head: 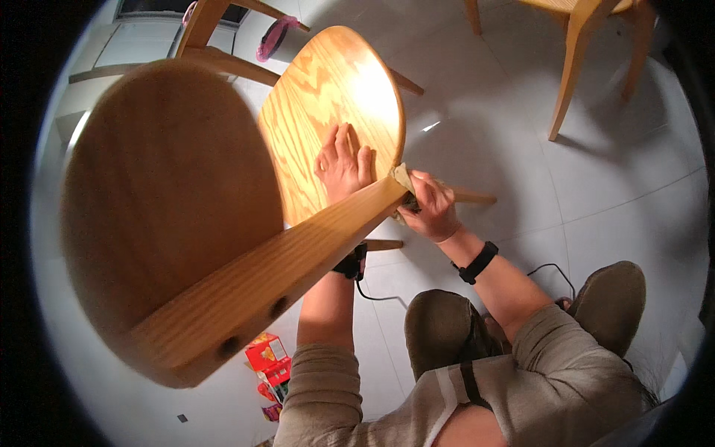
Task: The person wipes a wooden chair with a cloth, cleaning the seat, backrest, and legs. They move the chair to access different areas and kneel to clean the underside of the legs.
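Observation:
A wooden chair stands before me, its seat brightly lit and its rounded backrest close to the camera at the left. My left hand rests on the seat with its fingers spread, holding nothing. At the joint of the seat and the rear post, my right hand grips a crumpled beige cloth and presses it to the wood. Part of the cloth is hidden by my right fingers. The post passes in front of my left wrist.
Another wooden chair stands at the upper right. More wooden furniture is at the upper left, near a pink and black item. Red packaging lies on the tiled floor at the lower left. Thin black cables trail near my arms.

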### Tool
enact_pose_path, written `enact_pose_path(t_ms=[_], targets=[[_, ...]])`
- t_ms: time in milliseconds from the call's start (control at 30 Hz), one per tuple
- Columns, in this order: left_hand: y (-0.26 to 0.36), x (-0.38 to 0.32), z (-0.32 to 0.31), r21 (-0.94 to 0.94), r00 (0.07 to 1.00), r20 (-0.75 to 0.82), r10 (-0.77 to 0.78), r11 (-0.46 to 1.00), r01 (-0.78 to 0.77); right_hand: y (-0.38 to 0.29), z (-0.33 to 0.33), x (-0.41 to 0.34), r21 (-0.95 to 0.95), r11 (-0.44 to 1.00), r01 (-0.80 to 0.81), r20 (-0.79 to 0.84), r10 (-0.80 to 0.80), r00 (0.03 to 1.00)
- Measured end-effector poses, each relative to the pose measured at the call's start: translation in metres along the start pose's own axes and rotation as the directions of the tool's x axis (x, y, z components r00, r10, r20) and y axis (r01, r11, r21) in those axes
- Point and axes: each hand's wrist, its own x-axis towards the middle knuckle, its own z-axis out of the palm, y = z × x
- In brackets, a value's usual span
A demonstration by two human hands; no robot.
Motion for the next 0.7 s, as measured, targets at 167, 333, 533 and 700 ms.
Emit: enact_pose_path(t_ms=[167,333,533,700], targets=[[-0.002,0.002,-0.001,0.023,0.999,-0.006,0.043,0.999,-0.043,0.021,0.012,-0.017,0.051,0.998,0.03,-0.021,-0.029,0.999],[-0.003,-0.001,-0.002,0.068,0.998,0.016,0.058,0.996,-0.059,0.063,0.009,-0.063,-0.073,0.997,0.019,0.062,-0.015,0.998],[-0.019,0.002,0.005,0.315,0.971,0.038,0.236,0.919,-0.236,0.137,0.003,-0.142,-0.15,0.989,-0.013,0.204,0.043,0.978],[-0.025,0.0,0.007,0.139,0.989,-0.009,0.149,0.98,-0.146,0.167,-0.034,-0.172,-0.147,0.939,-0.311,0.333,0.343,0.878]])
